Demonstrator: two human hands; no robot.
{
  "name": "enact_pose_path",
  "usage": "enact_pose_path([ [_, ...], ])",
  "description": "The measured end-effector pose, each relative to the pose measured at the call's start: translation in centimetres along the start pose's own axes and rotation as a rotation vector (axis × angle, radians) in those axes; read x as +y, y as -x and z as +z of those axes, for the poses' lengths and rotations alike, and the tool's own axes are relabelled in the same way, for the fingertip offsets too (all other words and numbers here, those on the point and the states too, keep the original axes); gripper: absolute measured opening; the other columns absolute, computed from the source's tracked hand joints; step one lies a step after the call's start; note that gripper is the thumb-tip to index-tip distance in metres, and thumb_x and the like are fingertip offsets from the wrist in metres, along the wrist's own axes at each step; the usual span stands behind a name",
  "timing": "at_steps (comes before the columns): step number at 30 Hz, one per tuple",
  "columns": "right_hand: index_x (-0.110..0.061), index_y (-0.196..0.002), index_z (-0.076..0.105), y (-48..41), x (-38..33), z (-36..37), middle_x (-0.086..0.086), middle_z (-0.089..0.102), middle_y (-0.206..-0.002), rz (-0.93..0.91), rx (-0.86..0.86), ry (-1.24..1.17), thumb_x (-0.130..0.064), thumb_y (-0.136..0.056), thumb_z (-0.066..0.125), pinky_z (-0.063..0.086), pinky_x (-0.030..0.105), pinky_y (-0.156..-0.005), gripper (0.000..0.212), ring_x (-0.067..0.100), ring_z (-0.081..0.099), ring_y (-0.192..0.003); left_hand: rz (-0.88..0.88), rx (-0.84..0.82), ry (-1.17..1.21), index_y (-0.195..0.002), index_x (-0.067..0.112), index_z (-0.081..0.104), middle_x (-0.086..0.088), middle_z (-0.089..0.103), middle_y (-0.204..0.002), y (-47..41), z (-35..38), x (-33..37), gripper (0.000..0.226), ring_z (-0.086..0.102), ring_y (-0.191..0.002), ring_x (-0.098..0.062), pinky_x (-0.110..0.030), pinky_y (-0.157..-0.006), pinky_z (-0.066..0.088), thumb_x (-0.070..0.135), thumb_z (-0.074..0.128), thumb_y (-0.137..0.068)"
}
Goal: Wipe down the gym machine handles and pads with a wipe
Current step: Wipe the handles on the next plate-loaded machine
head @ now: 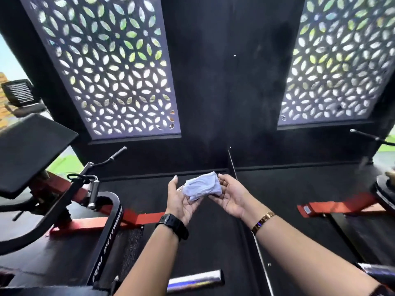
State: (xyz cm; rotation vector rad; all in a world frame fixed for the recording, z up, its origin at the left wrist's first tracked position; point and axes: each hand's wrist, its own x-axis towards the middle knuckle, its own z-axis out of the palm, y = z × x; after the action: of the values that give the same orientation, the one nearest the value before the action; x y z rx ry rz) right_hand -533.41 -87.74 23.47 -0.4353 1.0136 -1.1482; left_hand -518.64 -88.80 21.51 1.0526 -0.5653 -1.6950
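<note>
A crumpled white wipe (pixel 202 186) sits between both palms in the middle of the view, above the black floor. My left hand (pixel 181 199) cups its left side with fingers loosely curled; a black watch is on that wrist. My right hand (pixel 232 196) holds its right side, fingers curled round the edge; a gold bracelet is on that wrist. The gym machine stands at the left: a black pad (pixel 32 152), a chrome handle (pixel 93 194) and a thin black grip bar (pixel 115 155). Both hands are well to the right of the machine and touch none of it.
The machine's red base beam (pixel 136 217) and curved black frame (pixel 111 227) lie low at the left. A chrome bar (pixel 195 280) lies near the bottom centre. Another red beam (pixel 333 207) with a weight plate (pixel 384 193) is at the right. Patterned window screens (pixel 111 67) line the black wall ahead.
</note>
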Motion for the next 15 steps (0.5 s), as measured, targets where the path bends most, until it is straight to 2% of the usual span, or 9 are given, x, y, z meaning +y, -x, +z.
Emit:
enact_pose_path([
  [6,-0.010,-0.082,0.063,-9.4,-4.4,2.1,0.004,0.068,-0.067,0.020,-0.052,0.025,-0.021,-0.096,0.047,0.055,0.026,-0.064,0.024,0.014,0.065,-0.059,0.031,0.038,0.054,-0.103,-0.003,0.066,-0.018,0.073,-0.088,-8.8,1.2,3.8,0.062,0.071,-0.071,-0.023,-0.028,-0.065,0.060,0.049,0.033,-0.098],
  [10,-0.011,-0.079,0.062,-14.5,-4.5,4.3,0.001,0.068,-0.064,0.087,-0.124,0.051,-0.022,-0.098,0.043,0.053,0.024,-0.064,0.028,0.011,0.065,-0.056,0.052,0.130,0.081,-0.105,-0.002,0.065,-0.017,0.073,-0.089,-12.6,-0.7,5.3,0.062,0.070,-0.072,-0.022,-0.027,-0.065,0.059,0.050,0.032,-0.098],
  [15,-0.011,-0.080,0.062,-20.7,-3.1,8.1,0.003,0.069,-0.065,0.237,-0.251,0.131,-0.023,-0.098,0.044,0.053,0.026,-0.069,0.028,0.012,0.066,-0.057,0.127,0.309,0.134,-0.106,-0.002,0.065,-0.019,0.072,-0.093,-15.3,-4.7,7.0,0.061,0.068,-0.077,-0.024,-0.031,-0.072,0.056,0.050,0.034,-0.098],
])
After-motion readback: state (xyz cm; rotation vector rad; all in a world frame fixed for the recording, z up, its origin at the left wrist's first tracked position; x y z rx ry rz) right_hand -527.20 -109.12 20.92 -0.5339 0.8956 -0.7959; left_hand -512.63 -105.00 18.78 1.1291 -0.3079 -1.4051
